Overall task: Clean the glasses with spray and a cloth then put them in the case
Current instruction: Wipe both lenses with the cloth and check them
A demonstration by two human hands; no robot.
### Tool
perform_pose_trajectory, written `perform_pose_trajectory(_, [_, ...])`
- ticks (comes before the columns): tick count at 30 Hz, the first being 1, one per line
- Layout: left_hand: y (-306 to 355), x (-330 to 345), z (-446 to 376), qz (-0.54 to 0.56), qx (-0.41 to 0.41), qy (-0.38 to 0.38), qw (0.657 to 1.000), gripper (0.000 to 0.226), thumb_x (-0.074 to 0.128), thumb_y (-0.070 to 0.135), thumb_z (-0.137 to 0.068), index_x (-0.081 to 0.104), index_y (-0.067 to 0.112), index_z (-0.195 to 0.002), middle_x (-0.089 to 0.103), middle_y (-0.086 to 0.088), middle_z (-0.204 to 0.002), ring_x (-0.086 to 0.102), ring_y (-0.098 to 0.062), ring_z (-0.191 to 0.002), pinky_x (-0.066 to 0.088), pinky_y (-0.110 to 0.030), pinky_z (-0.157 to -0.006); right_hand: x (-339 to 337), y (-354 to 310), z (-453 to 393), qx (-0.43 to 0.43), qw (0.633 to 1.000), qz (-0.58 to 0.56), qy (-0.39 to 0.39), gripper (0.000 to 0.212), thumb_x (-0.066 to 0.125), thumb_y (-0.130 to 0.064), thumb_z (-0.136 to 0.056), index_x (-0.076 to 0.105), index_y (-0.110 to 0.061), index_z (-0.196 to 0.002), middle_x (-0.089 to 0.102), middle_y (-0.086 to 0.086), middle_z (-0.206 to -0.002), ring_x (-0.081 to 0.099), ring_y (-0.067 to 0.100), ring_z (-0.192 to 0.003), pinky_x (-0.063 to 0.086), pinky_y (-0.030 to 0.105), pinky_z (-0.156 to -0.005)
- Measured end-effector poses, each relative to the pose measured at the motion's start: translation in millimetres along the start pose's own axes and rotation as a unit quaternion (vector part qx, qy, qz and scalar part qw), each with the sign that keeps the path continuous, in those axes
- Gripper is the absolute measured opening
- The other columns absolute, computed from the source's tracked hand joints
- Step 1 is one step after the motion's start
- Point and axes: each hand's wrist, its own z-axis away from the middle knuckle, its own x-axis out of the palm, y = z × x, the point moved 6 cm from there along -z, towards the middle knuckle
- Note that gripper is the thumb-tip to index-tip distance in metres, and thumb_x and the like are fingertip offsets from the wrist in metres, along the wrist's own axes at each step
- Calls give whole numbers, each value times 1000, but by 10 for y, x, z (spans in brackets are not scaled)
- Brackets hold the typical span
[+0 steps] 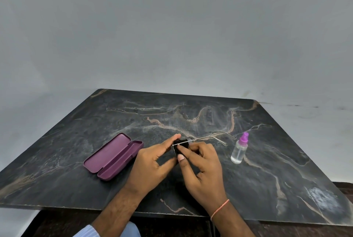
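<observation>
Thin metal-framed glasses are held just above the dark marble table, their arms unfolded and pointing right. My left hand pinches the left end of the frame between thumb and forefinger. My right hand presses a small dark cloth onto the lens there; most of the cloth and the lens are hidden by my fingers. The purple case lies open to the left of my hands. A clear spray bottle with a purple nozzle stands upright to the right.
The table's near edge runs just below my wrists, with a dark floor beneath. A plain grey wall rises behind the table's far edge. A pale smudge marks the tabletop at the near right corner.
</observation>
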Motion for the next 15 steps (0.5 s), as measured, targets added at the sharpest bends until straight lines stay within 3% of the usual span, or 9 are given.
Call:
perform_pose_trajectory(8, [-14, 6, 7, -5, -11, -9, 1000, 68, 90, -4, -88, 70, 16, -150, 83, 10, -126, 78, 1, -119, 58, -16, -103, 12, -54, -29, 35, 995, 96, -10, 31, 63, -37, -103, 81, -31, -127, 63, -11, -99, 55, 17, -94, 54, 44, -76])
perform_pose_trajectory(15, [-16, 8, 20, -20, -10, -10, 1000, 71, 94, 0, -86, 70, 20, -149, 85, 9, -121, 77, 3, -118, 57, -16, -105, -28, -60, -24, 21, 996, 89, 2, 21, 64, -29, -101, 83, -25, -107, 59, -15, -92, 53, 14, -88, 49, 36, -76])
